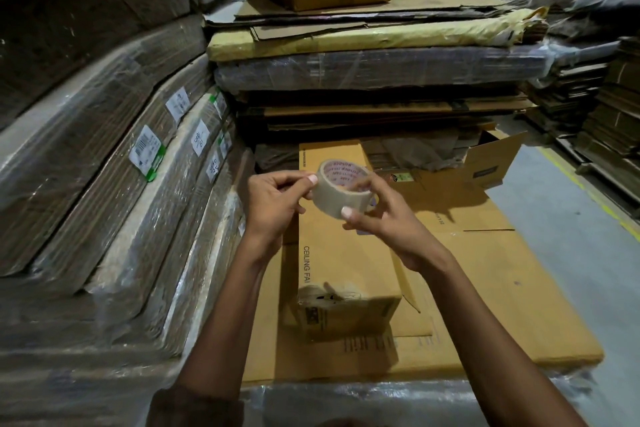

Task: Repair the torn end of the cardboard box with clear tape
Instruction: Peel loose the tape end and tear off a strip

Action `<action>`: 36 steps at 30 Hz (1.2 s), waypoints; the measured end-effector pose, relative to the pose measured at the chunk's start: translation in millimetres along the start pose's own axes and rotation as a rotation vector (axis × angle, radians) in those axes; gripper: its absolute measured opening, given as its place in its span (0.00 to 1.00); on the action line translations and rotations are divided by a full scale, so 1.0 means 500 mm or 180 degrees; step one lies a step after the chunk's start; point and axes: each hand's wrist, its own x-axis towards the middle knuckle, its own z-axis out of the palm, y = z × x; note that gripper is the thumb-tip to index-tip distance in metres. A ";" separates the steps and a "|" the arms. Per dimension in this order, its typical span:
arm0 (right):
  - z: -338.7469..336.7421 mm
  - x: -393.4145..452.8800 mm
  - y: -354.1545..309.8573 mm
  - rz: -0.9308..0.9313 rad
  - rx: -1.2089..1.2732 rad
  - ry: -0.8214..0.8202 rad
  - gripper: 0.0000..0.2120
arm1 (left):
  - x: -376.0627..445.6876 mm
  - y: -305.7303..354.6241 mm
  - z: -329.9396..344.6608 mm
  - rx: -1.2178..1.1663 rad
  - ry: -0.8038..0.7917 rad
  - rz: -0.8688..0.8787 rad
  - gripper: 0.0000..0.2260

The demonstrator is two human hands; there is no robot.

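The right hand (pixel 377 218) grips the tape roll (pixel 344 188) while the left hand (pixel 277 199) pinches its rim, directly above the box (pixel 346 253), whose torn end (pixel 332 298) lies nearer.

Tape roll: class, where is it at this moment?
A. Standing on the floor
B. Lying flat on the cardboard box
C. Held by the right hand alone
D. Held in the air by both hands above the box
D: the left hand and right hand both grip the tape roll, raised above the box.
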 end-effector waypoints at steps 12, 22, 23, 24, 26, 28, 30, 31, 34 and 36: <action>0.005 0.017 0.008 -0.1200 -0.2161 0.0310 0.17 | -0.002 -0.016 0.011 0.0532 -0.0042 0.0515 0.03; -0.011 0.032 0.033 -0.0206 -0.2847 0.0402 0.24 | -0.012 -0.045 0.021 0.1141 0.0498 0.0927 0.04; -0.015 0.034 0.041 0.0099 -0.2790 0.0318 0.24 | -0.012 -0.046 0.022 0.1228 0.0446 0.0985 0.04; -0.019 0.032 0.045 0.0344 -0.2662 0.0142 0.22 | -0.014 -0.049 0.022 0.1279 0.0395 0.0981 0.04; -0.027 0.023 0.038 0.0572 -0.2058 -0.0219 0.17 | -0.016 -0.061 0.020 0.1163 0.0425 0.0725 0.04; -0.037 0.011 0.033 0.0557 -0.1187 -0.0443 0.16 | -0.014 -0.070 0.012 0.0966 0.0591 0.0385 0.03; -0.048 0.002 0.039 0.0428 -0.0701 -0.0553 0.18 | -0.011 -0.075 0.000 0.0789 0.0707 0.0177 0.03; -0.049 -0.002 0.040 0.0398 -0.0625 -0.0598 0.19 | -0.011 -0.074 -0.005 0.0702 0.0715 0.0122 0.03; -0.047 0.002 0.033 0.0525 -0.0969 -0.0639 0.12 | -0.022 -0.064 -0.005 0.0705 0.0601 0.0093 0.02; -0.048 0.013 0.034 0.0675 -0.1351 -0.0647 0.16 | -0.033 -0.064 -0.002 0.0801 0.0488 0.0092 0.02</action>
